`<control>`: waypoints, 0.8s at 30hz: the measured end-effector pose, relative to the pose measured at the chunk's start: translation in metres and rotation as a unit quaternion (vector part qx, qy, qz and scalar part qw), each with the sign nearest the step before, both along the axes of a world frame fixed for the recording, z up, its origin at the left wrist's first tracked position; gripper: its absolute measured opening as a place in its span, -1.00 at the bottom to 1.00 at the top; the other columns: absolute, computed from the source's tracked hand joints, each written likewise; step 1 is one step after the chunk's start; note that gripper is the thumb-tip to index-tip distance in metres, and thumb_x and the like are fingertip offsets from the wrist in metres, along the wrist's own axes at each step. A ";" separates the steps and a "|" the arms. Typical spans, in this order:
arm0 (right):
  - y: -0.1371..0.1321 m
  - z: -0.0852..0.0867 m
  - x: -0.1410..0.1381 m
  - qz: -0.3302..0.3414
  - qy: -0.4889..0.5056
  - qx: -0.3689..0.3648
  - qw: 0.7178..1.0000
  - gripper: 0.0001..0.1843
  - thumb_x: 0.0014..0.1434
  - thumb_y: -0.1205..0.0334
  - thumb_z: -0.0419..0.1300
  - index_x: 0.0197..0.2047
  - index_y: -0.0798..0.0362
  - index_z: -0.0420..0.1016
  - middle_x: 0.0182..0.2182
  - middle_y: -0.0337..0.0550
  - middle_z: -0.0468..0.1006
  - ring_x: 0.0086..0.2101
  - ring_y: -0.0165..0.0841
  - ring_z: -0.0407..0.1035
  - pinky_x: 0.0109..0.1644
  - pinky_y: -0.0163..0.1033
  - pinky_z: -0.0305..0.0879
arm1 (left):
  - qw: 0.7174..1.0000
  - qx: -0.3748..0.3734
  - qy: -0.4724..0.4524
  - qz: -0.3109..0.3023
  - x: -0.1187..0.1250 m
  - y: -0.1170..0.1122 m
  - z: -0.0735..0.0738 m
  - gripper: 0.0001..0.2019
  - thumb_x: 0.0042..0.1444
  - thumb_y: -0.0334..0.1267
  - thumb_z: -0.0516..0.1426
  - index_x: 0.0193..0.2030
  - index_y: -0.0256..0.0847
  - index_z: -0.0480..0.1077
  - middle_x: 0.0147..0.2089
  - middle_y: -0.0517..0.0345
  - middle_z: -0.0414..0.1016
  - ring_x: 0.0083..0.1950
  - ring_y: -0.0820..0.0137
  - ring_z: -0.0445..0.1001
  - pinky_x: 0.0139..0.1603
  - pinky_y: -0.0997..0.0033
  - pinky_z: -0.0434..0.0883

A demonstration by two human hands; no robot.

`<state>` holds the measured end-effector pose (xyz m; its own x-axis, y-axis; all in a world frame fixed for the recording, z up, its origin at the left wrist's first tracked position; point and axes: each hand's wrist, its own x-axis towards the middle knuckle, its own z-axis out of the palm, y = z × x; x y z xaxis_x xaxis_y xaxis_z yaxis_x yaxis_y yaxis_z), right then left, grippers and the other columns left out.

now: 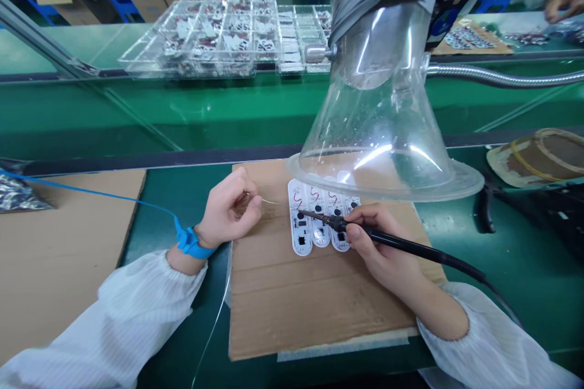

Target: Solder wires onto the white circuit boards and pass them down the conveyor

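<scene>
My right hand (381, 243) grips a black soldering iron (401, 244) like a pen; its tip rests on the leftmost of several white oblong circuit boards (301, 234) lying side by side on a cardboard sheet (310, 304). My left hand (230, 209) is pinched on a thin solder wire (269, 201) that runs toward the boards; the wire's end stops just short of the iron's tip. A blue wrist strap (191, 243) with a blue cord circles my left wrist. Both arms wear white sleeves.
A clear fume-extraction funnel (383, 115) hangs right above the boards. Clear compartment trays (214, 30) of parts stand across the green belt. Another cardboard sheet (55, 255) lies left, tape rolls (542, 158) and black pliers (488, 206) right. Another person's hand (563, 3) works far right.
</scene>
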<state>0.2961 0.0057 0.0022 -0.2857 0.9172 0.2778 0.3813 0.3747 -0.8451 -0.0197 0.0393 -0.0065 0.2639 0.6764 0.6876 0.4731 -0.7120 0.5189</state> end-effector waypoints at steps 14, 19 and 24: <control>0.000 -0.003 0.002 0.016 0.017 -0.014 1.000 -0.83 0.53 0.01 0.28 -0.01 -0.10 0.54 -0.31 -0.24 0.66 -0.39 -0.37 0.57 -0.34 -0.31 0.47 | 1.000 0.005 0.001 -0.002 -0.001 -0.001 -0.002 -0.80 0.25 -0.49 0.19 -0.27 -0.13 0.28 -0.45 0.30 0.20 -0.45 0.47 0.17 -0.47 0.41 0.14; -0.001 -0.001 0.012 -0.056 0.045 0.025 0.997 -0.79 0.57 0.01 0.22 -0.10 -0.08 0.51 -0.41 -0.27 0.57 -0.46 -0.40 0.48 -0.38 -0.32 0.42 | 1.000 0.000 0.005 0.014 0.008 -0.007 0.000 -0.83 0.27 -0.49 0.20 -0.22 -0.14 0.33 -0.44 0.34 0.18 -0.47 0.51 0.18 -0.48 0.46 0.15; 0.004 0.001 0.016 -0.087 0.040 0.028 0.995 -0.74 0.58 0.00 0.20 -0.16 -0.06 0.49 -0.44 -0.28 0.53 -0.48 -0.39 0.44 -0.39 -0.29 0.41 | 0.998 -0.044 0.053 -0.003 0.019 -0.014 -0.001 -0.86 0.34 -0.47 0.18 -0.18 -0.15 0.36 -0.39 0.34 0.24 -0.45 0.54 0.22 -0.46 0.51 0.19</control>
<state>0.3124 0.0097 0.0033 -0.0990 0.9331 0.3459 0.3775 0.3568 -0.8545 -0.0006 0.0257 -0.0075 0.3359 0.7312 0.5937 0.5237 -0.6689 0.5276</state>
